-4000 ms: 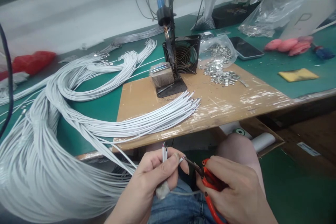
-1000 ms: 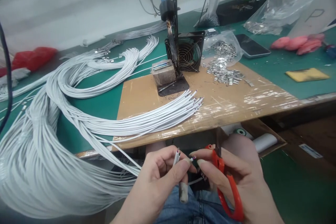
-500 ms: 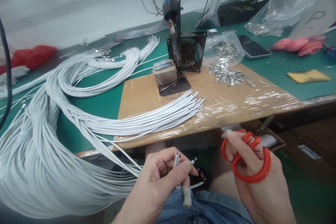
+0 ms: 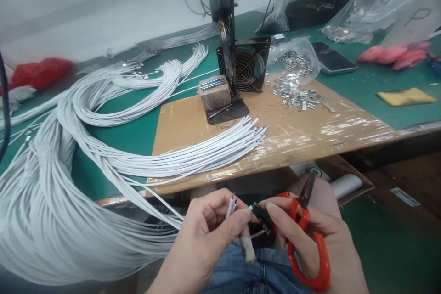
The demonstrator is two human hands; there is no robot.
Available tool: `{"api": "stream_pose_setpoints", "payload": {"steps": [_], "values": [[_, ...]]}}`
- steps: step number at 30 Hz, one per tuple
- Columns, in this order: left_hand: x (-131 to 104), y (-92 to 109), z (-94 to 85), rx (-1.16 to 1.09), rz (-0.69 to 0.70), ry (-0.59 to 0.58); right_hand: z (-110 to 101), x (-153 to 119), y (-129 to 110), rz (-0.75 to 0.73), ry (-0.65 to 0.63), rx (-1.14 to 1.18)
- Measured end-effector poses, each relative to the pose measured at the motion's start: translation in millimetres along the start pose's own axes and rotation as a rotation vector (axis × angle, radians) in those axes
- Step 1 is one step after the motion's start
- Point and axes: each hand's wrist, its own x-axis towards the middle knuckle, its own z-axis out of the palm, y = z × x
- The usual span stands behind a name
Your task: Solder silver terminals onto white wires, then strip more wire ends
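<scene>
My left hand is closed on several white cables, whose cut ends poke up between thumb and fingers. One finger of it wears a greyish finger cover. My right hand carries red-handled scissors hooked over its fingers, with the dark blades pointing up and away. Its thumb and fingertip meet close to the end of one cable in my left hand; whether they touch the wires cannot be made out. A bundle of white cables lies on the brown board, trimmed ends to the right.
A soldering iron hangs on a stand before a black fan. Small metal connectors spill from a plastic bag. A phone, yellow sponge and pink item lie right. A thick cable heap hangs over the left edge.
My right hand has moved left to the cable ends by my left hand. The scissors have swung round, so their blades now show pointing upward. My left hand stays nearly in place.
</scene>
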Motion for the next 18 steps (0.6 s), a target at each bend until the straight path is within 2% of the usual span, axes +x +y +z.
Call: {"api": "stream_pose_setpoints", "payload": {"steps": [4,9,12,16,18], "values": [[0,0,0.8,0.020,-0.008,0.002,9,-4,-8,-0.023,0.031,0.041],[0,0,1.1,0.067,-0.011,0.012,8,-4,-8,-0.167,-0.060,-0.018],[-2,-1,1.0,0.035,-0.021,0.002,5,-3,-9,-0.208,-0.052,-0.048],[-3,-1,0.4,0.017,-0.037,-0.004,-1,-2,-11,-0.258,-0.176,-0.134],[-3,0,-0.2,0.022,-0.039,-0.009,-2,-1,-11,-0.278,-0.169,-0.152]]}}
